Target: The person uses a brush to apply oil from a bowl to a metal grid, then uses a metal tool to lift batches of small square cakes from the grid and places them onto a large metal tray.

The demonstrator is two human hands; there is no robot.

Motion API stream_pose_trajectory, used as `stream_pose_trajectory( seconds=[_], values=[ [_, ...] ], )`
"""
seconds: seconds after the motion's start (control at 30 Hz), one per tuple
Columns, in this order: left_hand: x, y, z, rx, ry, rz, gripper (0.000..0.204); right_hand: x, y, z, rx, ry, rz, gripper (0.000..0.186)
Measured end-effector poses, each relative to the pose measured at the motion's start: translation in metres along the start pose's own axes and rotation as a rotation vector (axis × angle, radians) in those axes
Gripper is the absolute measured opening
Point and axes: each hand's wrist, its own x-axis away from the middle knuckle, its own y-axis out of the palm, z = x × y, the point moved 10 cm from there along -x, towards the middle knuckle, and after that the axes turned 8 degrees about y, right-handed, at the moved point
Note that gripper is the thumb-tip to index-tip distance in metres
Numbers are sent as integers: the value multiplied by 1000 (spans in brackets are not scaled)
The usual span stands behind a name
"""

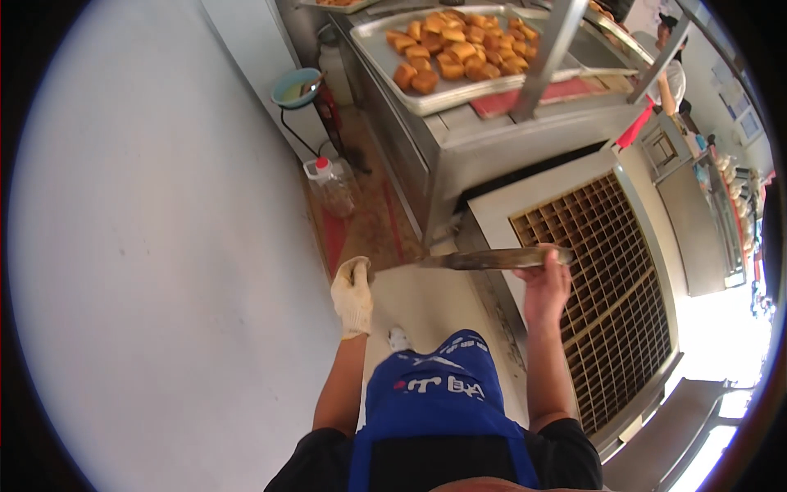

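Observation:
A long, flat tool (479, 260) is held level across in front of me; its kind I cannot make out. Its thicker, dark brown part lies in my bare right hand (548, 289), with the fingers closed round it near the right end. Toward the left it narrows to a thin strip that reaches my left hand (353, 297). That hand wears a whitish work glove, and its fingers are closed at the thin end. Just right of my right hand is a large metal frame with a dark square grid (611, 283).
Golden-brown bread pieces (459, 53) fill part of a metal tray (418, 104) on a steel counter (484, 135). A white wall (164, 246) runs along my left. By it are a turquoise bowl (293, 88) and a clear red-capped jug (334, 187). Another person (668, 90) is at the far right.

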Motion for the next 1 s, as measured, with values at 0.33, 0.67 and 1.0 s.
stream_pose_trajectory(
  seconds=[0.33, 0.67, 1.0],
  values=[
    [-176, 57, -21, 236, -263, -177, 28, -69, 287, -97, 783, -1052, -463, 33],
    [-391, 49, -25, 322, -115, -27, 23, -371, 538, 6, 1890, -1432, -659, 43],
    [-688, -28, -99, -85, -149, 326, 51, -716, 495, 127, 2586, -990, -621, 20]
  ],
)
